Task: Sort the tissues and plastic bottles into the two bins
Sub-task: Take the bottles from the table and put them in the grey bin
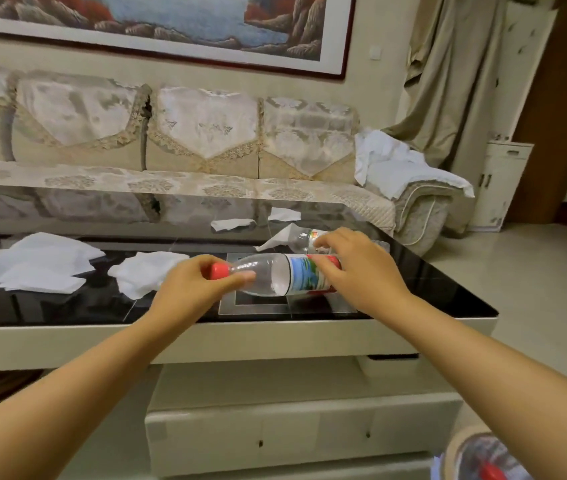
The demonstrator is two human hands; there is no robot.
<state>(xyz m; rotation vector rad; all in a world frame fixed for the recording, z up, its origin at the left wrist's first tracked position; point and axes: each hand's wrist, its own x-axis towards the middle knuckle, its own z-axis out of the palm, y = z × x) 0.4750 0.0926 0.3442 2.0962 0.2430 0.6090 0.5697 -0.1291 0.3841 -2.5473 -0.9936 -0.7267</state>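
A clear plastic bottle (271, 275) with a red cap and a blue-green label lies sideways over the black glass table (441, 289). My left hand (192, 282) grips its neck by the cap. My right hand (351, 265) is closed over its label end. A second clear bottle (304, 239) lies just behind my right hand. White tissues lie spread at the left (36, 263), crumpled in the middle (143, 273), and further back (232, 224). A round bin (455, 448) with a bottle inside shows at the bottom right corner.
A sofa (171, 140) with lace covers runs behind the table, with a white cloth (400, 164) on its right arm. Below the table top is a white drawer unit (292, 431). Tiled floor (535, 271) opens to the right.
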